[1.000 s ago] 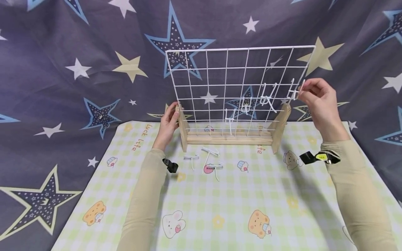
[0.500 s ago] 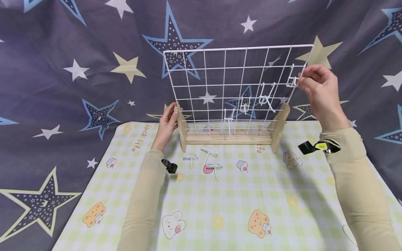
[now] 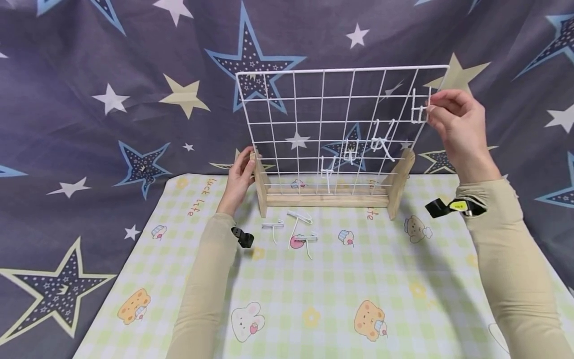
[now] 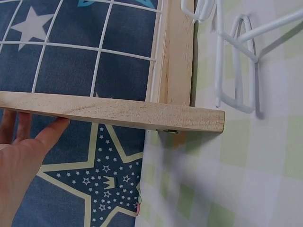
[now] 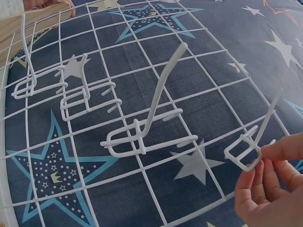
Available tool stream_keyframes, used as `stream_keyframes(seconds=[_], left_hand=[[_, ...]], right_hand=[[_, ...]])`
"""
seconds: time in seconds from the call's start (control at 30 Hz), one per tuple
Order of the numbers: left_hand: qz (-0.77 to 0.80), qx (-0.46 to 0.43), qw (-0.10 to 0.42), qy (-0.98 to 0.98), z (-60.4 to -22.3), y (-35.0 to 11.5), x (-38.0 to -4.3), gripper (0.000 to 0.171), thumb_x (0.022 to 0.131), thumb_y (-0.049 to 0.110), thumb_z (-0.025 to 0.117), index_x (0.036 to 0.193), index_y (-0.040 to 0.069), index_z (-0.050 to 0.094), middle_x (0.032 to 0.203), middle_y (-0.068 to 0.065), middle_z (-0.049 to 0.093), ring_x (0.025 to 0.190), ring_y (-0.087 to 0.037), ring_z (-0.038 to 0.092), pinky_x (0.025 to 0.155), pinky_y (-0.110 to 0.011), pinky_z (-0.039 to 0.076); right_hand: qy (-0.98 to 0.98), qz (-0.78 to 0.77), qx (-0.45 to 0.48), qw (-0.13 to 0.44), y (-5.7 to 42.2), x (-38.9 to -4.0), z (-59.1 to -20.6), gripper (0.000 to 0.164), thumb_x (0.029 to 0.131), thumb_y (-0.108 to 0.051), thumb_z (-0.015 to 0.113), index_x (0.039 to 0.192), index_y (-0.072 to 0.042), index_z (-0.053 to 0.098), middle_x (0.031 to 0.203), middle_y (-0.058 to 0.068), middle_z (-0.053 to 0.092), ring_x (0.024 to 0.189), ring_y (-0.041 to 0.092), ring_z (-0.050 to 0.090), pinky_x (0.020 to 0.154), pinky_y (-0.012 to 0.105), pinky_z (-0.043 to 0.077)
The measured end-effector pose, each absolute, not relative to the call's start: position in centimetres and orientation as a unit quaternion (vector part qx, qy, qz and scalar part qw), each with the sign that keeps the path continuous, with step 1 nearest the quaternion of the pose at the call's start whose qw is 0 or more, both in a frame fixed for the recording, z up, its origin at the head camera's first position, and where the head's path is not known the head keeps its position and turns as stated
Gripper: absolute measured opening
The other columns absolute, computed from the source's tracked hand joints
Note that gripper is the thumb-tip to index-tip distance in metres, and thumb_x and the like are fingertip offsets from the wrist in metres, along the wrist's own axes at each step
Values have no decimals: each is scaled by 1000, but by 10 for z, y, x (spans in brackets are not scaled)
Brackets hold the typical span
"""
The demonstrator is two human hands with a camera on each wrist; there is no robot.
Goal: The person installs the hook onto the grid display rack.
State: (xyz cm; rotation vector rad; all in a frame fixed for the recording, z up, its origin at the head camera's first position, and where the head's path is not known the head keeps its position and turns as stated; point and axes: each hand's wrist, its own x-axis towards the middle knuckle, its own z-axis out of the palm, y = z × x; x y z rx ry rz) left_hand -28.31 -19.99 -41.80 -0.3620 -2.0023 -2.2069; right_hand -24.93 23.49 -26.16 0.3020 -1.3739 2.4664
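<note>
Fingers of R hand [image 3: 463, 127] pinch wire hook [image 5: 242, 154]; L hand [image 3: 237, 180] part-hidden by wood upright [image 3: 260, 189], grip unclear.

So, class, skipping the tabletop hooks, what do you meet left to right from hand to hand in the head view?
Left hand, left wooden upright, lowest hung hook, middle hung hook, highest hung hook, pinched hook, right hand.

Head looks down; closer wrist views, seemingly rolled, share grid [image 3: 321, 122].

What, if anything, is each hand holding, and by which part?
Right hand: a white wire hook, pinched by one side of its frame. Left hand: touches the wooden upright; any grip is unclear.
</note>
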Motion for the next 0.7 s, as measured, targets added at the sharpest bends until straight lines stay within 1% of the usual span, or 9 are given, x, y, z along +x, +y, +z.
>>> stream_keyframes(seconds=[0.17, 0.23, 0.57, 0.7], left_hand=[[-731, -117, 71, -668, -418, -200, -283, 45, 103, 20, 45, 147, 12, 38, 136, -17, 47, 126, -33, 45, 96, -51, 46], [-730, -118, 72, -669, -418, -200, -283, 45, 103, 21, 46, 147, 13, 39, 136, -18, 47, 126, -33, 45, 96, -51, 45], [-730, -125, 74, -668, -419, -200, -283, 45, 103, 22, 47, 147, 15, 40, 134, -15, 49, 129, -40, 40, 97, -50, 45], [-727, -127, 73, -671, -419, -201, -284, 45, 103, 22, 46, 147, 15, 39, 135, -15, 49, 128, -38, 42, 97, -49, 46]], right_hand=[[-487, 853, 91, 164, 233, -251, -265, 14, 83, 19, 61, 91, 8, 63, 84, 12, 63, 73, 18, 58, 62, 22, 52], [-489, 851, 88, 170, 232, -251, -266, 14, 83, 19, 61, 91, 8, 63, 83, 12, 63, 73, 18, 57, 62, 22, 51], [-470, 859, 80, 186, 230, -250, -271, 14, 82, 21, 59, 88, 9, 62, 80, 13, 62, 73, 19, 58, 61, 23, 52], [-471, 858, 79, 187, 232, -249, -275, 13, 83, 20, 59, 89, 9, 61, 81, 13, 62, 72, 20, 58, 62, 25, 53]])
